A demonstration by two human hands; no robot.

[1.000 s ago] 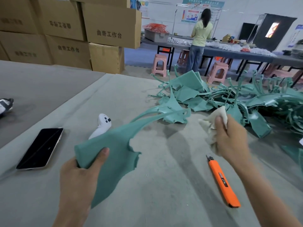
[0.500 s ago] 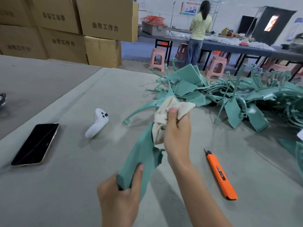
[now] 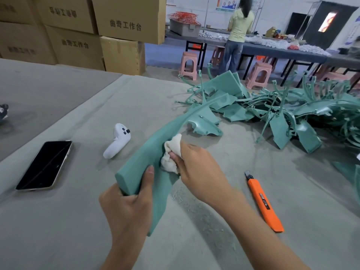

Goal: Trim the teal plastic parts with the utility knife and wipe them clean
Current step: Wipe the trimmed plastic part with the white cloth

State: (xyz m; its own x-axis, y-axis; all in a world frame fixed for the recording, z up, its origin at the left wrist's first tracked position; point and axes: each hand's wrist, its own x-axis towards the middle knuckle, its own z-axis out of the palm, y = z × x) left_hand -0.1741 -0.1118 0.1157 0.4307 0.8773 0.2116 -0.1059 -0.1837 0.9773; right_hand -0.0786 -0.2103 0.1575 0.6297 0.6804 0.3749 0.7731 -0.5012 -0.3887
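- Our left hand grips the near end of a long teal part. The thumb lies up along its face and the fingers curl round its edge.
- Our right hand pinches a bunched cream cloth and presses it against the part, just above our left thumb.
- The part runs from our left hand up and away to the right. Its far end is near the pile of teal parts heaped on the far right of the table.
- The orange knife lies flat on the table to the right of our right forearm, apart from both hands, with its blade end pointing away from us.
- A few pale shavings lie on the table under our right wrist.
- A phone lies with its dark screen up on the left, and a white controller sits between it and the part.
- Beyond the table are stacked cardboard boxes, pink stools, and a person standing with their back to us at a long bench.
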